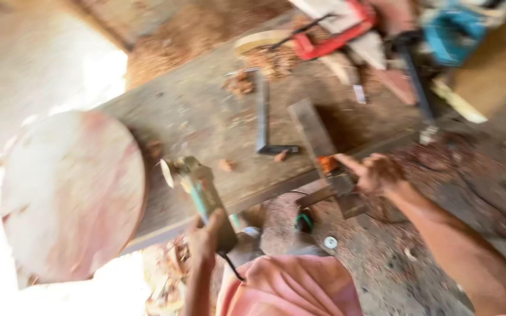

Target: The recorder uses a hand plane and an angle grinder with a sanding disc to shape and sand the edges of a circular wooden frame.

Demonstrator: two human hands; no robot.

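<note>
A round slab (71, 196) of pale, pinkish bare wood looks matt and sanded smooth, resting on a rough, grey, dusty wooden workbench (206, 117) scattered with reddish wood shavings (238, 83). The left hand (205, 234) grips an angle grinder (197, 187) with a dull green plastic body and a worn metal head, while a dark matt metal square (263, 120) lies on the bench. The right hand (376, 174) touches a rough, weathered wooden block (314, 137), and soft pink cloth (291, 287) shows at the bottom.
</note>
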